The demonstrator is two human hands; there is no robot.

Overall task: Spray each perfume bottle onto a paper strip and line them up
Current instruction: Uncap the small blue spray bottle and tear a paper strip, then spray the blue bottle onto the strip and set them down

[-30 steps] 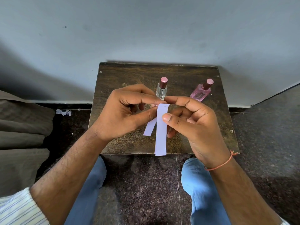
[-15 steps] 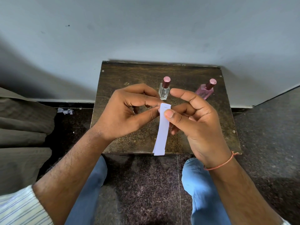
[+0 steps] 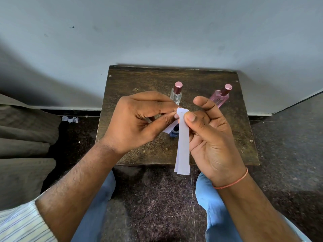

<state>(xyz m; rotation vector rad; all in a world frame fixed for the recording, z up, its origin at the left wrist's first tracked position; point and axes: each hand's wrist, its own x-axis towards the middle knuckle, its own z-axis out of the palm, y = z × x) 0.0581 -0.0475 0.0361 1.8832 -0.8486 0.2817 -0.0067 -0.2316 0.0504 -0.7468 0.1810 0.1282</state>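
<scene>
Above a small dark wooden table [image 3: 132, 84], my two hands hold a few white paper strips [image 3: 183, 145] that hang down together. My right hand [image 3: 208, 135] pinches their top end under the thumb, its other fingers spread. My left hand [image 3: 139, 119] pinches the same top corner between thumb and forefinger, and one strip [image 3: 168, 128] slants off below that hand. A clear perfume bottle [image 3: 176, 94] and a pink perfume bottle [image 3: 220, 96], both with dark red caps, stand at the back. A small dark blue bottle [image 3: 173, 132] shows partly behind the strips.
The table stands against a pale wall [image 3: 157, 32]. Dark speckled floor [image 3: 288, 145] lies around it. Folded brown cloth [image 3: 24, 145] is at the left, with paper scraps [image 3: 70, 119] on the floor beside it. My knees in blue jeans [image 3: 209, 198] are just under the table's near edge.
My hands have fanned the strips slightly, so a second edge shows at the bottom. My right fingers have spread wider. A dark blue bottle has come into sight behind the strips.
</scene>
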